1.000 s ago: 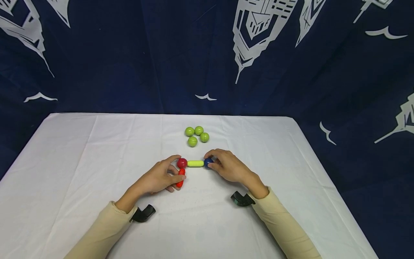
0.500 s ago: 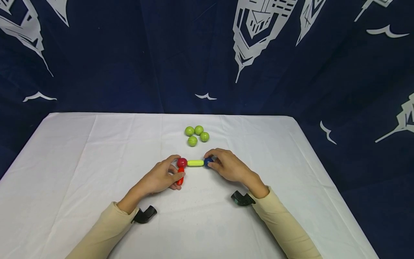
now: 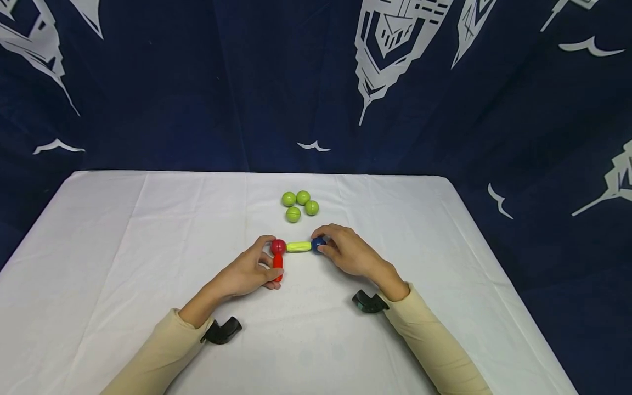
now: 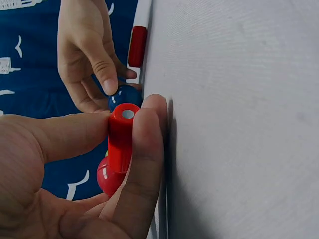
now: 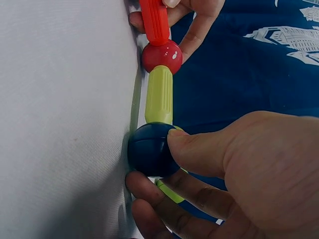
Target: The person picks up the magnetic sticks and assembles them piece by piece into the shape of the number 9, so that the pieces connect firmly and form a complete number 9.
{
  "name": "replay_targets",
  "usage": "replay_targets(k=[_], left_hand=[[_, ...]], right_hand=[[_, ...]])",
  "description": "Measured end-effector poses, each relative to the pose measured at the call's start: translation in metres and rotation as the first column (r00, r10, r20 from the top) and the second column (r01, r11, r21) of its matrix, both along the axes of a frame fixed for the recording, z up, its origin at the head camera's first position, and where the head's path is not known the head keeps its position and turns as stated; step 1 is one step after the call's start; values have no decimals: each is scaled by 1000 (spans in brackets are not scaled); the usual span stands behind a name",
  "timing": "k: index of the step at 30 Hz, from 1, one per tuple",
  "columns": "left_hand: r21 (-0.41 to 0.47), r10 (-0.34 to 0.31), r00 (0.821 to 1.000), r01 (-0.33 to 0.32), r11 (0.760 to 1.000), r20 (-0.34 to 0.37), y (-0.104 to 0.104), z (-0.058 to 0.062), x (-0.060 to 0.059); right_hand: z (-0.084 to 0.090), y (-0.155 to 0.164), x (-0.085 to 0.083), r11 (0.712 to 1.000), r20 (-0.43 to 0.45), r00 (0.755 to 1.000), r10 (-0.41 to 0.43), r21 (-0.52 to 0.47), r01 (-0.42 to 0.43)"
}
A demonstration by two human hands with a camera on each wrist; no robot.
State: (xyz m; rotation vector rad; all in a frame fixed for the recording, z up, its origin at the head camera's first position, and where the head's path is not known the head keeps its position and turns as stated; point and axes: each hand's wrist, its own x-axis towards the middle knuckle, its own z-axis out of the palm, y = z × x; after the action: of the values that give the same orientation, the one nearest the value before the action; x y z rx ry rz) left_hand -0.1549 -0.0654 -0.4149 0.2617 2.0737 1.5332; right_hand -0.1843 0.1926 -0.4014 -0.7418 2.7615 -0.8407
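On the white table (image 3: 123, 247) lies a short chain: a red ball (image 3: 278, 246), a lime rod (image 3: 298, 247) and a blue ball (image 3: 318, 244) in a row. A red rod (image 3: 278, 266) runs from the red ball toward me. My left hand (image 3: 261, 264) pinches that red rod (image 4: 121, 142) between thumb and forefinger, with the red ball (image 4: 108, 179) at its far end. My right hand (image 3: 332, 248) grips the blue ball (image 5: 149, 149) between thumb and fingers. A second lime piece (image 5: 168, 191) shows under those fingers.
Several green balls (image 3: 298, 206) sit in a cluster just behind the chain. Black wrist mounts (image 3: 220, 331) (image 3: 367, 302) hang by both sleeves. A dark blue printed curtain (image 3: 197, 82) hangs behind the table's far edge.
The red rod, tilted a second ago, now stands square to the lime rod under the red ball. My left fingers shifted with it. The right hand stayed on the blue ball.
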Motion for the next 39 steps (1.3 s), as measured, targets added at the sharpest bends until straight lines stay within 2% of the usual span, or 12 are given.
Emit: replay_targets(k=[4,11,18,23,29,36,39], left_hand=[[1,19,1000,-19,1000,1,2,-1,1],[63,28,999,-29,998,28,2,-2,2],[65,63,996,-68,996,69,1,-5,1],[89,54,997,-59,994,57,3,-8,0],[104,37,998,-42,994,48,3,-9,1],[89,46,997,-52,995,67,1,-9,-1],[90,43,997,-49,995,68,1,-10,-1]], right_hand=[[0,-1,0,1000,3,1000,-2,5,2],[1,-2,0,1000,3,1000,12,10,-12],[2,-1,-3,999,18,999,27,19,-27],[5,2,-8,999,30,999,45,12,-46],[13,4,-19,999,39,998,47,-9,-47],[13,1,-40,1000,-53,998,-21,-10,21],[10,-1,-48,999,-50,998,-35,-1,35]])
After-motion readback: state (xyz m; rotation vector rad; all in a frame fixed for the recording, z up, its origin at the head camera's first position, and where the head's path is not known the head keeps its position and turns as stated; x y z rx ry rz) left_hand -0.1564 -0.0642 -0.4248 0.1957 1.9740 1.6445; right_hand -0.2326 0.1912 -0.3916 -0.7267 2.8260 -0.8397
